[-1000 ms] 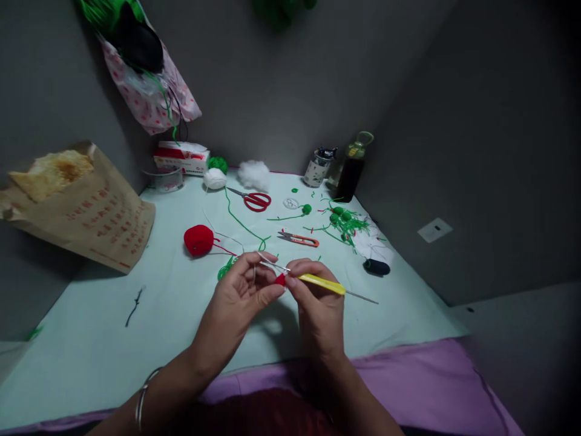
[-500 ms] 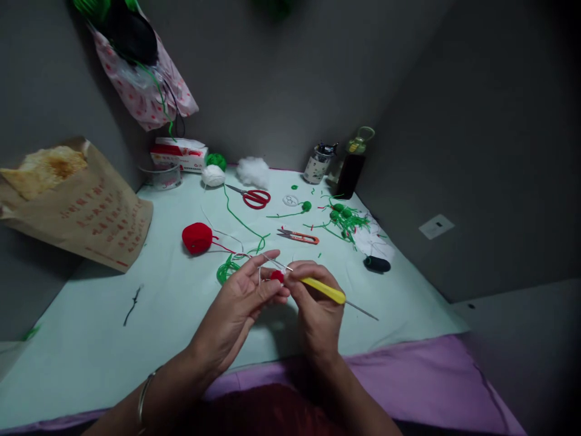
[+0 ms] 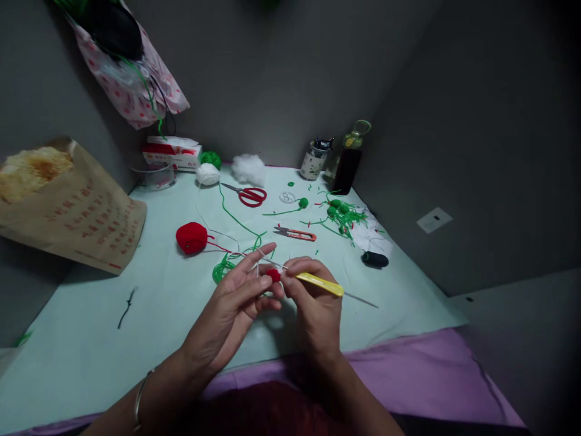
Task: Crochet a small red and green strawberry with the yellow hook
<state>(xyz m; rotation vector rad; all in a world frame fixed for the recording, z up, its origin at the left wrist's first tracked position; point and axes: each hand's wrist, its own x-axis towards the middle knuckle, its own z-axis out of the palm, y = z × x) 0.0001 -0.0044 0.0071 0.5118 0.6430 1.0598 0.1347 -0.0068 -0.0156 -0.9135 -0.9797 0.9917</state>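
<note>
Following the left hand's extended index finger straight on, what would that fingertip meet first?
Probably the small metal thread snips with orange handles, just ahead of the left hand in that line. The hand appears raised above the pale green tabletop, though, so it might pass over them; depth is unclear.

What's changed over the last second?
The left hand has opened out: its index finger is straighter, and lower fingers now show beneath the red piece. The view shifted, so the red scissors appear further left. Unchanged: the right hand holds the yellow hook.
</note>
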